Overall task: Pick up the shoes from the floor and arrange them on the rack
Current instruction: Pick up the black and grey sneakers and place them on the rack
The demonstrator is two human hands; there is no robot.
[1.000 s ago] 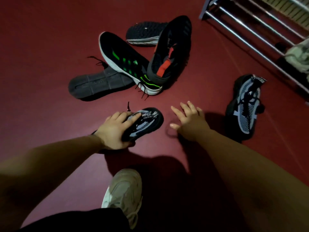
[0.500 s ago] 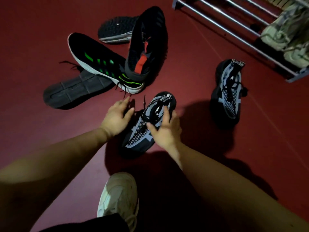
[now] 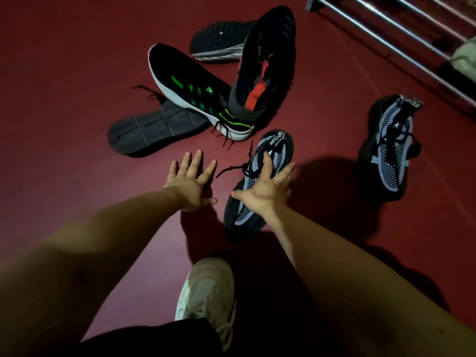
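My right hand (image 3: 265,189) grips a black and grey mesh shoe (image 3: 273,150) over its laces, the shoe upright with its toe toward me. Just left of it, my left hand (image 3: 189,180) is spread open above the red floor and holds nothing. The matching grey shoe (image 3: 389,150) stands alone to the right. Beyond my hands lies a pile: a black shoe with green stripes (image 3: 190,88), a black shoe with a red tongue (image 3: 265,65), and two overturned shoes showing their soles (image 3: 154,130) (image 3: 219,38). The metal rack (image 3: 401,29) stands at the top right.
A pale shoe (image 3: 466,57) sits on the rack at the right edge. My own foot in a beige sneaker (image 3: 208,287) is planted on the floor below my hands. Bare red floor (image 3: 64,73) stretches to the left.
The grey shoe passed from my left hand to my right hand and turned toe toward me. My left hand let go and now hovers spread open to its left.
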